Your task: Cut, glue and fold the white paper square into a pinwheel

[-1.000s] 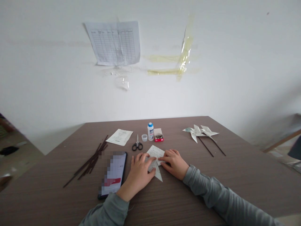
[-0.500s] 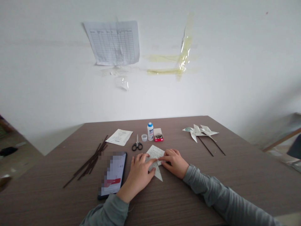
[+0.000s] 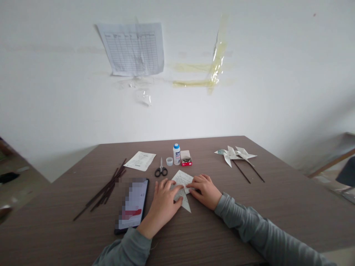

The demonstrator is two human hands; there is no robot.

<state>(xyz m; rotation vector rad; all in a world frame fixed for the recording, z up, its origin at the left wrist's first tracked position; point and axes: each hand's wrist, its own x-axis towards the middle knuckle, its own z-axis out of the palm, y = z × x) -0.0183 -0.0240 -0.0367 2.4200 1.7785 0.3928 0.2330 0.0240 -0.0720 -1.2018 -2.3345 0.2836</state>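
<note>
A pale sheet of handwritten paper (image 3: 182,177), cut or folded to points, lies on the table with its middle under my fingers. My left hand (image 3: 164,203) rests over its left side, fingers spread and fingertips pressing it down. From the right, my right hand (image 3: 205,191) pinches a folded part near the centre between thumb and fingers. The fingertips of both hands nearly meet there. Part of the paper is hidden beneath them. Just behind the paper are black-handled scissors (image 3: 161,171) and a small red box (image 3: 186,161) of pins or tacks.
A phone (image 3: 134,203) lies left of my left arm, beside several dark sticks (image 3: 107,190). Farther back are a paper packet (image 3: 141,161), a small clear cup (image 3: 169,161) and a blue-capped bottle (image 3: 176,155). Two paper pinwheels (image 3: 232,153) on sticks lie at right.
The view has shifted very slightly. Both hands keep their places on the paper, and nothing else has visibly moved.
</note>
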